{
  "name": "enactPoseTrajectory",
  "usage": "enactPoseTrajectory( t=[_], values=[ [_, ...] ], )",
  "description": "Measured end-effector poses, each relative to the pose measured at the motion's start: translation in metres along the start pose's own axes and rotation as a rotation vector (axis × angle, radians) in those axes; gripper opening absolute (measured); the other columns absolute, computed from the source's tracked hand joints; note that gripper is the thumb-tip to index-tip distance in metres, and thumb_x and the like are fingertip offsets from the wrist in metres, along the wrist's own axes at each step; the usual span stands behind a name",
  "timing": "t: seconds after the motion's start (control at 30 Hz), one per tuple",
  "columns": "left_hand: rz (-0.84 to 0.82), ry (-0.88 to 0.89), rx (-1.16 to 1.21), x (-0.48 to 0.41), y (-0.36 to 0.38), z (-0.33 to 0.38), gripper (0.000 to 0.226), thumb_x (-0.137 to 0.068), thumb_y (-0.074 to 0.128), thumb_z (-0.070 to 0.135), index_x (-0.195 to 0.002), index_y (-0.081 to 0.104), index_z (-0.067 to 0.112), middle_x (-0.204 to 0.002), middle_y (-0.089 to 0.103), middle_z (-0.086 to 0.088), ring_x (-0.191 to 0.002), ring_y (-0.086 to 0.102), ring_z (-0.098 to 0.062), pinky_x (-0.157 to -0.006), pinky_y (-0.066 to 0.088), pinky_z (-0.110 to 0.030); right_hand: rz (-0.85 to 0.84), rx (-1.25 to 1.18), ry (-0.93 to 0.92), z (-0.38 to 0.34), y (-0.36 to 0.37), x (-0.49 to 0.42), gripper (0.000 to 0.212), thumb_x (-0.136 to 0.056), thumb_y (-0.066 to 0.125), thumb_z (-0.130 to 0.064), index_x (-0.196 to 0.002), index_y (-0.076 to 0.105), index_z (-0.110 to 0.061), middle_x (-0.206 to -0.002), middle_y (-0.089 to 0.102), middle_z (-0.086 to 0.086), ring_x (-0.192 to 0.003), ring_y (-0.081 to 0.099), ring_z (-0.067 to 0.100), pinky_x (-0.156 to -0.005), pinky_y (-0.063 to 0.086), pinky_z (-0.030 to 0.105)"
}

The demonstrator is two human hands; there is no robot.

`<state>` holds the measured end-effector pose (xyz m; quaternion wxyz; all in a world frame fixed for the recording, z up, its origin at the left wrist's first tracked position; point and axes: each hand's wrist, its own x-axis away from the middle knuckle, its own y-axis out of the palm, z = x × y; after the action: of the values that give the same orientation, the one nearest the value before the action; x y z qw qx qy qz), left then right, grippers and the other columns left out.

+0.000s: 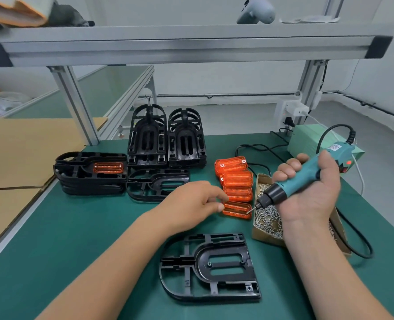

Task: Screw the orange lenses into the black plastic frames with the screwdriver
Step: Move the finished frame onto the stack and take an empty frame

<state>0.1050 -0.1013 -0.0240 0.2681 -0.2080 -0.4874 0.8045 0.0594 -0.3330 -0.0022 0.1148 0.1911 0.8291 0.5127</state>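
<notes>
An empty black plastic frame (208, 267) lies flat on the green mat in front of me. My left hand (191, 204) pinches the nearest orange lens (237, 210) at the front of a row of orange lenses (236, 179). My right hand (311, 190) grips the teal electric screwdriver (299, 179), its bit pointing down-left over a cardboard box of screws (268, 218). To the left, a stack of black frames (89, 174) carries a fitted orange lens (108, 167) on top.
Two upright stacks of black frames (166, 137) stand at the back, with one more empty frame (156, 184) lying before them. The screwdriver's black cable (357, 239) loops to a green power box (311, 139). Brown cardboard (18, 158) covers the left; an aluminium post (76, 102) rises there.
</notes>
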Motion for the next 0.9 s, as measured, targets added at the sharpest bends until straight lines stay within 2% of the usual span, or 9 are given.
enactPoseTrajectory(
  t=[0.1,0.27,0.4,0.5,0.6,0.67,0.73,0.8,0.9],
  values=[
    [-0.034,0.023,-0.088,-0.01,0.006,0.005,0.023,-0.098,0.069,0.047,-0.121,0.071,0.042,-0.095,0.054,0.015,-0.092,0.056,-0.008,-0.09,0.053,-0.041,0.0,0.006,0.0,0.0,0.0,-0.001,0.029,-0.098,0.064,-0.043,-0.092,0.06,-0.016,-0.077,0.049,-0.002,-0.062,0.047,0.012,-0.056,0.043,0.024],
    [-0.059,0.041,-0.088,-0.006,0.006,0.004,0.024,-0.089,0.075,0.058,-0.101,0.068,0.038,-0.101,0.051,0.012,-0.092,0.058,-0.011,-0.085,0.053,-0.042,-0.006,-0.001,-0.005,0.0,-0.001,-0.002,0.029,-0.098,0.064,-0.043,-0.092,0.06,-0.014,-0.077,0.049,-0.001,-0.061,0.046,0.013,-0.056,0.043,0.025],
    [-0.063,0.055,-0.133,0.004,0.001,0.002,0.024,-0.087,0.077,0.055,-0.096,0.067,0.034,-0.1,0.057,0.014,-0.093,0.058,-0.009,-0.084,0.053,-0.039,-0.006,0.001,-0.001,0.0,0.0,-0.002,0.03,-0.1,0.062,-0.043,-0.091,0.06,-0.014,-0.076,0.049,-0.002,-0.06,0.046,0.013,-0.056,0.043,0.024],
    [-0.034,0.032,-0.123,0.012,-0.002,0.004,0.02,-0.088,0.076,0.045,-0.103,0.068,0.036,-0.096,0.057,0.017,-0.09,0.055,-0.005,-0.083,0.05,-0.033,-0.004,-0.004,0.003,0.0,0.0,-0.001,0.03,-0.099,0.062,-0.043,-0.09,0.06,-0.015,-0.075,0.049,-0.002,-0.06,0.046,0.013,-0.055,0.043,0.024],
    [-0.018,0.017,-0.008,0.023,-0.009,0.008,0.043,-0.087,0.077,0.038,-0.129,0.064,0.036,-0.105,0.06,0.021,-0.091,0.055,0.004,-0.085,0.047,-0.024,0.003,-0.013,0.003,-0.001,0.0,-0.001,0.03,-0.099,0.063,-0.043,-0.091,0.059,-0.015,-0.076,0.049,-0.002,-0.06,0.046,0.013,-0.056,0.043,0.024],
    [-0.068,0.013,0.106,0.036,-0.018,0.011,0.056,-0.087,0.079,0.036,-0.14,0.061,0.034,-0.11,0.062,0.021,-0.099,0.058,0.003,-0.089,0.048,-0.019,0.01,-0.018,0.001,-0.002,0.0,-0.002,0.03,-0.098,0.064,-0.043,-0.09,0.059,-0.015,-0.076,0.049,-0.002,-0.061,0.046,0.013,-0.056,0.042,0.024],
    [-0.14,0.046,0.137,0.051,-0.026,0.017,0.051,-0.087,0.079,0.039,-0.136,0.065,0.036,-0.108,0.062,0.02,-0.103,0.061,-0.001,-0.09,0.047,-0.016,0.021,-0.022,-0.003,-0.002,0.0,-0.002,0.03,-0.098,0.064,-0.043,-0.091,0.059,-0.015,-0.076,0.049,-0.001,-0.061,0.046,0.013,-0.057,0.042,0.024],
    [-0.188,0.081,0.138,0.064,-0.03,0.026,0.041,-0.086,0.075,0.043,-0.126,0.068,0.039,-0.107,0.061,0.019,-0.104,0.062,-0.003,-0.091,0.049,-0.021,0.023,-0.025,-0.005,-0.003,0.0,-0.003,0.03,-0.099,0.064,-0.043,-0.091,0.059,-0.014,-0.076,0.049,-0.001,-0.06,0.046,0.013,-0.056,0.042,0.025],
    [-0.227,0.119,0.071,0.074,-0.027,0.043,0.038,-0.085,0.069,0.05,-0.121,0.065,0.041,-0.107,0.058,0.022,-0.108,0.056,0.0,-0.094,0.049,-0.027,0.021,-0.021,-0.003,-0.003,0.0,-0.003,0.03,-0.099,0.062,-0.043,-0.09,0.058,-0.014,-0.076,0.049,-0.001,-0.06,0.046,0.013,-0.056,0.042,0.025]
  ],
)
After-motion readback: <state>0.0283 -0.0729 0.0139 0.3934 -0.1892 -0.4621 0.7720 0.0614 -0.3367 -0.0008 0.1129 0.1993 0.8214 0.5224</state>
